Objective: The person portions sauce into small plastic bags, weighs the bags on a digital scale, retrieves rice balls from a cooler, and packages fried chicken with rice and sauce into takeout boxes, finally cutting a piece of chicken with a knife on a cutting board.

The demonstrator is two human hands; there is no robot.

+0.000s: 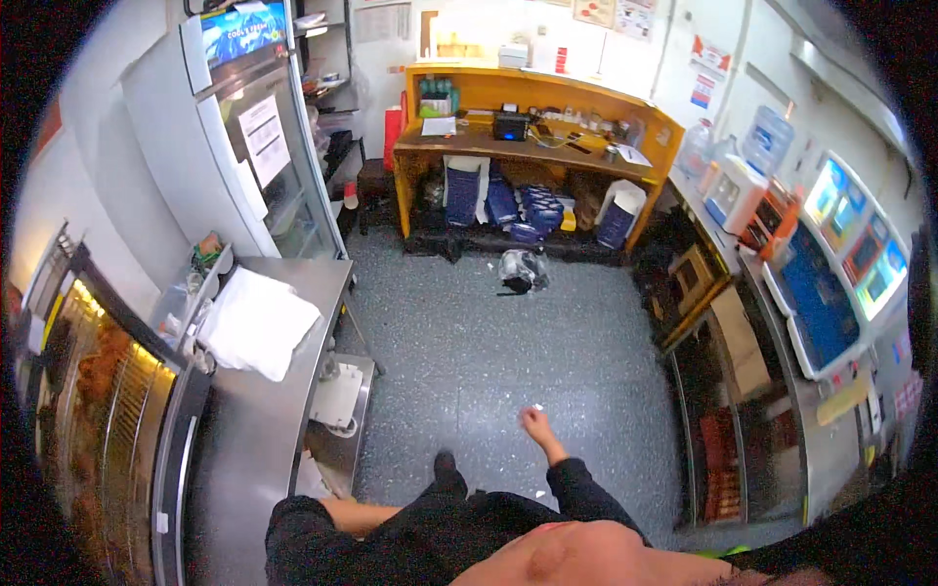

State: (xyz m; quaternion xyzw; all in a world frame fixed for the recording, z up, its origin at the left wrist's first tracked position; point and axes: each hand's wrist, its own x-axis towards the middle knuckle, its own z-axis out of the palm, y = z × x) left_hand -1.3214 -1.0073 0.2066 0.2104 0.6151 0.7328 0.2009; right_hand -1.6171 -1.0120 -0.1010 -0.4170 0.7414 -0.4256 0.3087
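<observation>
My right hand hangs over the grey speckled floor, in front of my body. It is small and blurred, with its fingers seeming loosely curled; I see no clear object in it. Below the short dark sleeve, my left forearm bends across my side, and its hand is hidden. One dark shoe shows on the floor ahead of me. To my left stands a stainless steel table with a folded white cloth on it. White scraps lie on the floor.
A lit glass-fronted cabinet and a tall fridge line the left. Ahead is a wooden counter with stacked blue boxes underneath; a plastic bag lies before it. A worktop with a water dispenser runs along the right.
</observation>
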